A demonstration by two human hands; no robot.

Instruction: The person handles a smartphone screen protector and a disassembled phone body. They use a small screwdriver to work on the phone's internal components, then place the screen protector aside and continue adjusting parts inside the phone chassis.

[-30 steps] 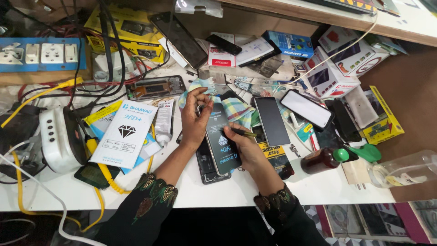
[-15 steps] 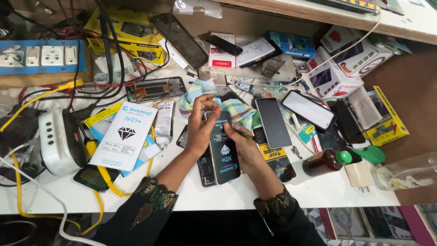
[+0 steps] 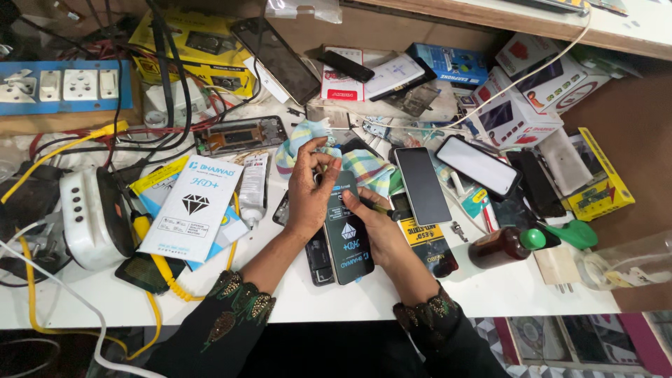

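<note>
- Two hands work one dark screen-protector packet (image 3: 348, 227), lying at mid-bench over an opened phone (image 3: 318, 255).
- Left hand (image 3: 311, 189) pinches the packet's top edge, fingers closed on it.
- Right hand (image 3: 381, 234) presses the packet's right side, gripping a thin tool (image 3: 378, 206); best to steady the packet while peeling.
- Left of the packet, a white packet (image 3: 189, 210); right, a black phone (image 3: 422, 185) and brown bottle (image 3: 500, 246) crowd it.

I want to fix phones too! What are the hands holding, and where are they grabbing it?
The left hand pinches the top edge of a dark screen-protector sheet. The right hand steadies its right side and also holds a thin tool.
</note>
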